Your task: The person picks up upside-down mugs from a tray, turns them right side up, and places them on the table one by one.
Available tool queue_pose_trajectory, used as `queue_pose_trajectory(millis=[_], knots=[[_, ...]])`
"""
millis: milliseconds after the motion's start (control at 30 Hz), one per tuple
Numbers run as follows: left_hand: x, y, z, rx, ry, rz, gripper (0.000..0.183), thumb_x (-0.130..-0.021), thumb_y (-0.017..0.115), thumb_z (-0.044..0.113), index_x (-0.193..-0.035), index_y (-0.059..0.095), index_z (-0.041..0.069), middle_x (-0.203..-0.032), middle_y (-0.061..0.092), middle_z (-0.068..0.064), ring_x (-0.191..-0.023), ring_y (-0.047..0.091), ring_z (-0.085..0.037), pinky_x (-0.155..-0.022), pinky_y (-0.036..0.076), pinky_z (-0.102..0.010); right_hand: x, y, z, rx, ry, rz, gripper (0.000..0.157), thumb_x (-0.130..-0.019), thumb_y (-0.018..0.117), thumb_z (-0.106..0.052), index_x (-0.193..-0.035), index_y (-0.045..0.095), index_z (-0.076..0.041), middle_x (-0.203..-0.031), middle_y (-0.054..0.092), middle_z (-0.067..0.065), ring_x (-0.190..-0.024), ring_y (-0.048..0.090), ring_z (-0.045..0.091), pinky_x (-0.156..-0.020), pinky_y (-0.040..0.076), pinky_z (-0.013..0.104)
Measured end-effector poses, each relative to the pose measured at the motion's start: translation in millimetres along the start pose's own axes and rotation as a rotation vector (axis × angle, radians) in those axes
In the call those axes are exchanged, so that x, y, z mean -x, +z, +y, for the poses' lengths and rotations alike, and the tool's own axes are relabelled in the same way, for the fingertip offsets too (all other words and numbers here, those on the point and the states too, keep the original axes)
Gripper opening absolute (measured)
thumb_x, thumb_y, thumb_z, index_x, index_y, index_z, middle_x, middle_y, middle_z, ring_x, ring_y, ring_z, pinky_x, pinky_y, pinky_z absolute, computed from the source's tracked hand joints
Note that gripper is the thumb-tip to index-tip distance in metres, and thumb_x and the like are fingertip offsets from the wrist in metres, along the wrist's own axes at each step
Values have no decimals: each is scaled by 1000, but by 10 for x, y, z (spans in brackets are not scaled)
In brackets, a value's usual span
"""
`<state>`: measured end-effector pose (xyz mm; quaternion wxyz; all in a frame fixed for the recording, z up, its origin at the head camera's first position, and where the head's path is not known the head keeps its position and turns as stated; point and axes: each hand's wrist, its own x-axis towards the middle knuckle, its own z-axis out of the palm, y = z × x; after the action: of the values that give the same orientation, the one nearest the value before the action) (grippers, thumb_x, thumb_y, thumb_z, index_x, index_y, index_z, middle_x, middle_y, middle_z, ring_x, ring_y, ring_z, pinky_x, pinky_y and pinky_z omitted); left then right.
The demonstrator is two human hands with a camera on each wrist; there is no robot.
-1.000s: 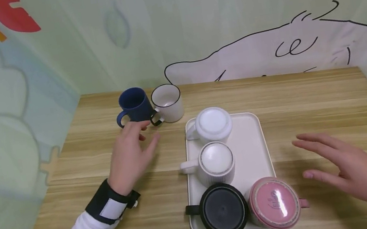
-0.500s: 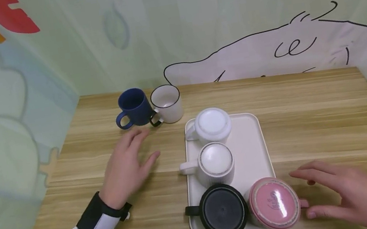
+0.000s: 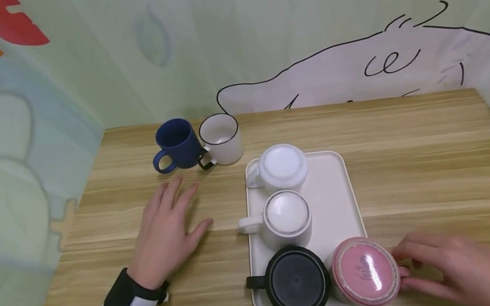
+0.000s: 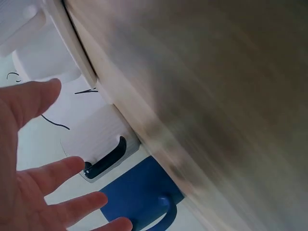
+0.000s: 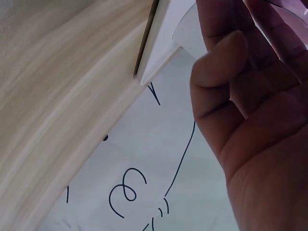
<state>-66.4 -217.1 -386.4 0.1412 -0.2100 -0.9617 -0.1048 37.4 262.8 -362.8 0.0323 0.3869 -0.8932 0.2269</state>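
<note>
In the head view, my right hand (image 3: 455, 264) is at the upside-down pink mug (image 3: 365, 272), thumb and index finger on either side of its small handle (image 3: 404, 271). The right wrist view shows those fingers (image 5: 226, 53) bent, with a bit of pink beyond them. My left hand (image 3: 162, 235) hovers over the table with fingers spread, holding nothing. Just beyond its fingertips stand an upright blue mug (image 3: 178, 145) and an upright white mug (image 3: 222, 140) with a black rim and handle. The left wrist view also has the blue mug (image 4: 139, 192).
On the cream tray (image 3: 332, 187) are several mugs turned bottom-up: a white one (image 3: 283, 165) at the back, a ribbed white one (image 3: 286, 216) in the middle and a black one (image 3: 297, 283) in front. A printed curtain (image 3: 300, 16) hangs behind the wooden table (image 3: 428, 156).
My right hand has moved left and toward me, onto the pink mug's handle. My left hand has drawn back from the blue and white mugs. The mugs have stayed put.
</note>
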Motion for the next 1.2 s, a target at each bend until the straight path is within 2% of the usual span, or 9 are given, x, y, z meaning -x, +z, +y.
queue_pose_trajectory(millis=[167, 433, 833, 1067, 1167, 1200], knots=[[52, 28, -22, -13, -10, -21, 78, -80, 74, 56, -139, 57, 8, -152, 37, -21, -136, 33, -50, -106, 28, -65, -4, 24, 1, -41, -4, -8, 29, -85, 80, -29, -108, 63, -34, -96, 51, -28, -75, 50, -10, -66, 41, 5], [122, 54, -39, -6, -20, -56, 78, -81, 68, 63, -139, 57, 12, -154, 36, -21, -140, 25, -51, -107, 24, -67, -5, 90, -2, -137, -40, 33, 33, -83, 81, -18, -106, 61, -31, -94, 51, -25, -74, 48, -10, -64, 38, 3], [116, 5, 14, 15, -34, -54, 79, -84, 64, 65, -142, 55, 12, -153, 37, -21, -139, 28, -51, -107, 24, -65, -16, 105, -9, -123, -31, 30, 31, -85, 79, -15, -108, 62, -29, -94, 54, -24, -74, 50, -9, -64, 41, 5], [80, -28, 50, 20, -13, -23, 80, -84, 64, 65, -142, 55, 11, -152, 38, -21, -138, 30, -50, -108, 25, -63, -40, 30, -43, -130, 20, 23, 35, -87, 77, -14, -112, 63, -33, -96, 57, -24, -77, 53, -8, -68, 44, 6], [62, -49, 73, 23, -7, -18, 80, -84, 64, 65, -142, 55, 10, -151, 39, -21, -137, 31, -50, -109, 24, -63, -61, -47, -33, -134, -7, 64, 35, -88, 76, -12, -115, 64, -30, -99, 59, -23, -80, 56, -7, -71, 46, 8], [55, -58, 82, 27, -7, -17, 80, -84, 64, 65, -142, 55, 10, -152, 39, -21, -137, 31, -49, -110, 24, -62, -76, -73, -21, -127, -30, 90, 29, -90, 74, -14, -114, 64, -28, -99, 59, -22, -81, 56, -8, -71, 47, 9]])
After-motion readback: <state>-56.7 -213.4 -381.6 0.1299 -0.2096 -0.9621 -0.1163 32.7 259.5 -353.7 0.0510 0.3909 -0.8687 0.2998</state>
